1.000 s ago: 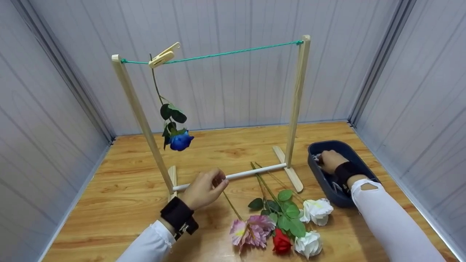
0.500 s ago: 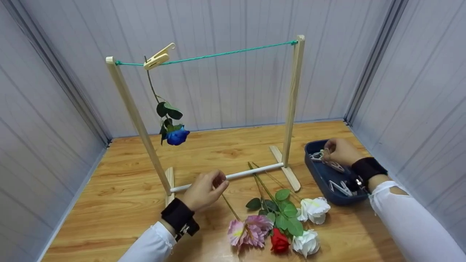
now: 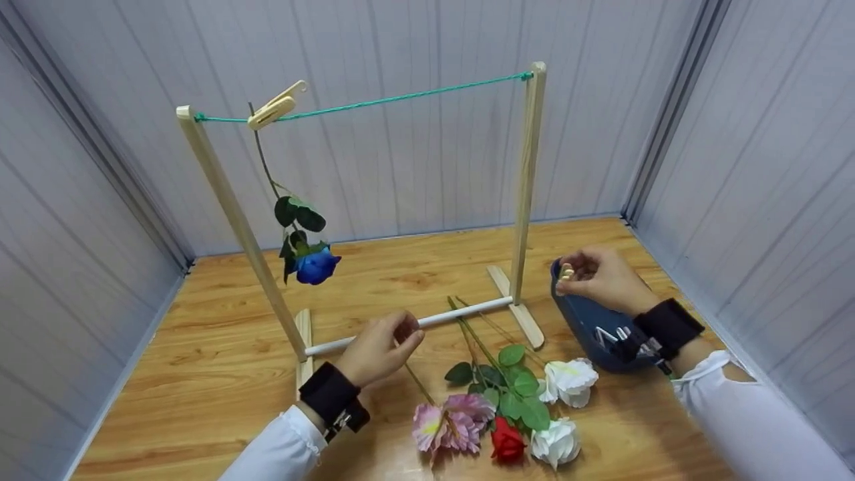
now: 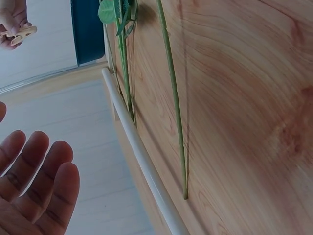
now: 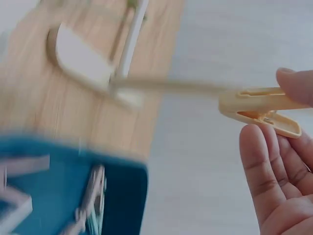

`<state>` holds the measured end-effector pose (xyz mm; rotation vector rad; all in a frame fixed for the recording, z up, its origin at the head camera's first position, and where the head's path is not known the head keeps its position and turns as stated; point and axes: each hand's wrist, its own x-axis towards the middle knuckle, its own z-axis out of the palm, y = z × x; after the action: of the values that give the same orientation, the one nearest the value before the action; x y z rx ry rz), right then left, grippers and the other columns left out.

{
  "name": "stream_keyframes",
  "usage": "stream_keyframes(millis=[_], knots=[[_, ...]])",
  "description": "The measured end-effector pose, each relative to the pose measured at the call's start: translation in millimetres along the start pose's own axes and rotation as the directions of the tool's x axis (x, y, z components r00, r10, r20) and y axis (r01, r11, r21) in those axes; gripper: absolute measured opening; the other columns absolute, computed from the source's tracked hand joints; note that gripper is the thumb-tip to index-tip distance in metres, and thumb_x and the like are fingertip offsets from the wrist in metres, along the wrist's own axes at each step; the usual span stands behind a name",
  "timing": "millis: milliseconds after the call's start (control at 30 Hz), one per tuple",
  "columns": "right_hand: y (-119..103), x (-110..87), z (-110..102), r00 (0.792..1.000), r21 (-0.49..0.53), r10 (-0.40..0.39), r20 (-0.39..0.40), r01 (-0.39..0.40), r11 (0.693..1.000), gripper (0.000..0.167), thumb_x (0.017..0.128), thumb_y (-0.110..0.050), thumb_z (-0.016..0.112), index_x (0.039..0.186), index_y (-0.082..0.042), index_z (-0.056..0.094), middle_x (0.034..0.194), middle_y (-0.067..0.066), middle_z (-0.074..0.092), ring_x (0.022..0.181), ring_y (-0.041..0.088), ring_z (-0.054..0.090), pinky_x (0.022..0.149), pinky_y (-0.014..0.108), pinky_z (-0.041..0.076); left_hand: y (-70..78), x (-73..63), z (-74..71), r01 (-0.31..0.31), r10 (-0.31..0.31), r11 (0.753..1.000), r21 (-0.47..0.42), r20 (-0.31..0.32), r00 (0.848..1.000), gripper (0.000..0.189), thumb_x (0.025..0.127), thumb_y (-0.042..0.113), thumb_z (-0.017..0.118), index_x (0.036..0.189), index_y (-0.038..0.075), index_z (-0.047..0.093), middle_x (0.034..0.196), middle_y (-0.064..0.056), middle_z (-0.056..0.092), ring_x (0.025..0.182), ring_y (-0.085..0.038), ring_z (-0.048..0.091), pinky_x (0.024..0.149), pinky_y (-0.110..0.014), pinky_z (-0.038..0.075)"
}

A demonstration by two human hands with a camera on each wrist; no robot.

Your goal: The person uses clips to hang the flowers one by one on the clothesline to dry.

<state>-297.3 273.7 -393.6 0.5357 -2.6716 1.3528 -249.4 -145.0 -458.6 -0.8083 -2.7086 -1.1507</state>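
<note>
My right hand (image 3: pixel 604 280) pinches a cream clothespin (image 5: pixel 259 105) between thumb and fingers, above the dark blue bin (image 3: pixel 581 327). More pegs (image 5: pixel 95 196) lie inside that bin. My left hand (image 3: pixel 381 351) is empty, its fingers loosely bent, close over the white crossbar (image 3: pixel 467 310) of the wooden rack. In the left wrist view a bare green stem (image 4: pixel 176 107) lies on the table beside the bar. A blue rose (image 3: pixel 317 264) hangs head down from the green cord (image 3: pixel 401 98), its stem held by another cream clothespin (image 3: pixel 272 112).
On the table (image 3: pixel 220 401) in front of the rack lie a pink flower (image 3: pixel 454 424), a red rose (image 3: pixel 507 441) and two white flowers (image 3: pixel 568 382) with green leaves. The rack's posts (image 3: pixel 528 180) stand upright on wooden feet. Pale panels (image 3: pixel 427 160) enclose the table.
My right hand has risen out of the bin with a clothespin in its fingers. The left hand has stayed over the crossbar. The head view has shifted slightly.
</note>
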Motion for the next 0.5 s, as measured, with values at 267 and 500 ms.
stream_keyframes(millis=[267, 500], knots=[[-15, -5.5, 40, 0.999, 0.29, -0.033, 0.012, 0.028, 0.957, 0.039, 0.087, 0.006, 0.086, 0.118, 0.015, 0.064, 0.109, 0.013, 0.073, 0.094, 0.006, 0.072, 0.082, 0.019, 0.06, 8.1, 6.1, 7.1, -0.06, 0.06, 0.998, -0.028, -0.002, 0.998, 0.014, 0.11, 0.022, 0.065, 0.109, 0.01, 0.071, 0.093, 0.0, 0.073, 0.083, -0.011, 0.067, 0.076, -0.028, 0.058], [-20, -18.7, 78, 0.989, 0.545, -0.137, 0.057, 0.085, 0.834, 0.035, 0.086, 0.013, 0.082, 0.114, 0.014, 0.061, 0.106, -0.003, 0.075, 0.098, 0.009, 0.073, 0.088, 0.021, 0.061, 21.1, 10.8, 18.6, -0.093, 0.099, 0.99, -0.109, 0.053, 0.994, 0.027, 0.114, 0.022, 0.058, 0.129, 0.002, 0.068, 0.111, -0.01, 0.074, 0.096, -0.022, 0.072, 0.082, -0.032, 0.06]])
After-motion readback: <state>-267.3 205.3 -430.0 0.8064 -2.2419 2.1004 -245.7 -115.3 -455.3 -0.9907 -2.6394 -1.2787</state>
